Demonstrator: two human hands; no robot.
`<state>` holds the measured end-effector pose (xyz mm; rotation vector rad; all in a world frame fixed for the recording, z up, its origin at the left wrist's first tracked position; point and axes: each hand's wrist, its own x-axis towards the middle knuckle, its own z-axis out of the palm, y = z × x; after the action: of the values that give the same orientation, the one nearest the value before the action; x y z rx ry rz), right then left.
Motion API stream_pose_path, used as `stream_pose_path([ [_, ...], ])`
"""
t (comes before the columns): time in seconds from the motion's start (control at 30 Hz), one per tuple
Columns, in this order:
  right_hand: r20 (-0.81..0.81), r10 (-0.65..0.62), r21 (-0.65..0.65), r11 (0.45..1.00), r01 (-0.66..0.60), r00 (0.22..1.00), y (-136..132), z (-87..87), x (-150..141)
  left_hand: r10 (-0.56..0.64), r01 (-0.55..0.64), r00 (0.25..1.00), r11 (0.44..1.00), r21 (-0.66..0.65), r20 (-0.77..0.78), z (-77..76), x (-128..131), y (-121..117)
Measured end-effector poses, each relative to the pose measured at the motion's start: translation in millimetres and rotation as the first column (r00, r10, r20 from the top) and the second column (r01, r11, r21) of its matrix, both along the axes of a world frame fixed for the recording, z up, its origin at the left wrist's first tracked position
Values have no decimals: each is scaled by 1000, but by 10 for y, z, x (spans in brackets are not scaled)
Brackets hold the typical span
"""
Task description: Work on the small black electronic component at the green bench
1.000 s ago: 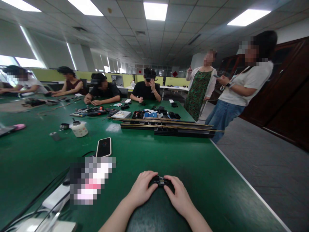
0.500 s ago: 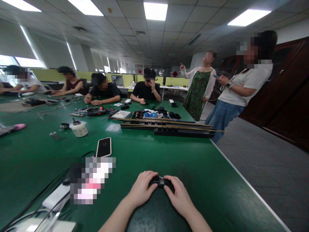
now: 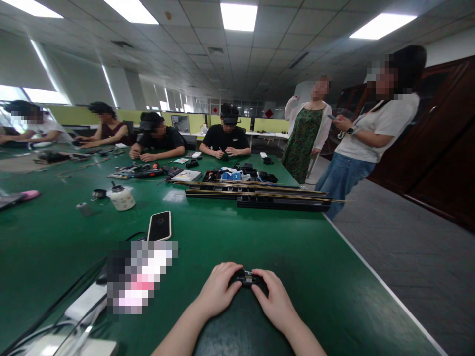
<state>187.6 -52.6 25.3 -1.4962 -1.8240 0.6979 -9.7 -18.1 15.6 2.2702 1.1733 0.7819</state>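
Note:
Both my hands rest on the green table (image 3: 304, 257) near its front edge. My left hand (image 3: 217, 289) and my right hand (image 3: 272, 296) curl their fingers round a small black device (image 3: 247, 278) held between them. Its shape is mostly hidden by my fingers. A black phone (image 3: 160, 225) lies face up to the upper left of my hands.
Long black rails (image 3: 260, 195) lie across the table ahead. A white jar (image 3: 121, 198) stands at the left, with cables and a white power strip (image 3: 83, 304) near my left arm. Several seated people work at the far side; two people stand at the right.
My hands and the black device have stayed put. The seated person in black lowered a hand from the face; the standing person in the green dress dropped a raised arm.

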Motion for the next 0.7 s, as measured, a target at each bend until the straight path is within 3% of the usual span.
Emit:
stream_pose_path([
  [0.7, 1, 14, 3, 1000, -14, 1000, 0, 8, -4, 11, -11, 1000, 1000, -9, 23, 12, 1, -13],
])
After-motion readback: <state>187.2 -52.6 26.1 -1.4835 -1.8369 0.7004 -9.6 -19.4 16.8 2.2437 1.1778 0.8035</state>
